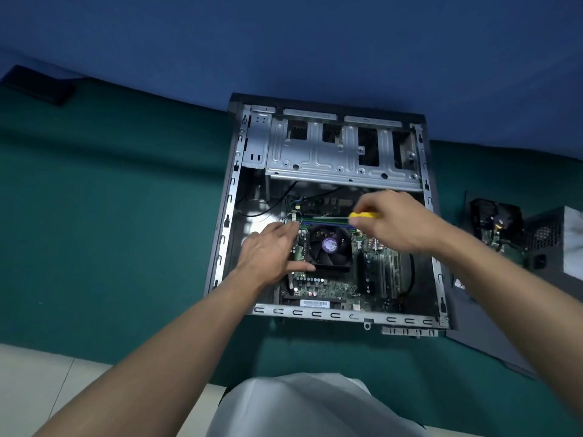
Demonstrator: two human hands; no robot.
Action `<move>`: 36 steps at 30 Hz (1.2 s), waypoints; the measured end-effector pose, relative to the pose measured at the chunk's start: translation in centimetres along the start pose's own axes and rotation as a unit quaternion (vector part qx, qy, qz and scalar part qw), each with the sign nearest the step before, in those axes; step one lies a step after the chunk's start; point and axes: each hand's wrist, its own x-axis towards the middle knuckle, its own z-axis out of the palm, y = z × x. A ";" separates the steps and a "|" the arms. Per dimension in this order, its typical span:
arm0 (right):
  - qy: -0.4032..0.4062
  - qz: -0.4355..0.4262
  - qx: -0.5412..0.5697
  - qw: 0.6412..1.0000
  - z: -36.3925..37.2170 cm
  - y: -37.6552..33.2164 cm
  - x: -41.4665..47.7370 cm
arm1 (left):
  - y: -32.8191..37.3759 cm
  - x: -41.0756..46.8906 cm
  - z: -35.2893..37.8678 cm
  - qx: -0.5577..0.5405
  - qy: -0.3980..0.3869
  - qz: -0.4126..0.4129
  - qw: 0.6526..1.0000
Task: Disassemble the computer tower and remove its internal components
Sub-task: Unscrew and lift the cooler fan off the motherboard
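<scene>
The case (pixel 227 222) lies open on the mat with the board (pixel 328 287) inside, and the left hand (pixel 271 250) rests on the board just left of the fan (pixel 329 249), fingers straight, thumb spread. Beyond the fan the right hand (pixel 394 222) curls its fingers round a yellow screwdriver (pixel 366 215), tip hidden. Probably a board or cooler screw is next, so seat the tip squarely and steady the board. At the far end the cage (pixel 315 152) shows no drive.

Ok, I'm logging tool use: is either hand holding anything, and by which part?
The right hand grips a screwdriver by its yellow handle; the left hand holds nothing, resting open beside the cooler fan.
</scene>
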 end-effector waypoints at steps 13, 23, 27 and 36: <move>0.328 0.268 0.386 0.820 7.3 16.5 -5.7 | 7.1 2.3 -0.5 0.054 -0.043 0.013 0.998; 0.169 0.329 0.140 0.918 13.2 18.5 -4.4 | 8.1 1.5 0.1 0.083 -0.011 -0.021 0.996; 0.160 0.294 0.063 0.940 13.6 18.3 -4.4 | 8.0 1.4 0.0 0.067 -0.008 -0.023 0.997; 0.407 0.184 0.195 0.873 5.2 14.1 -5.4 | 3.3 -1.2 -1.0 -0.080 0.130 -0.142 0.978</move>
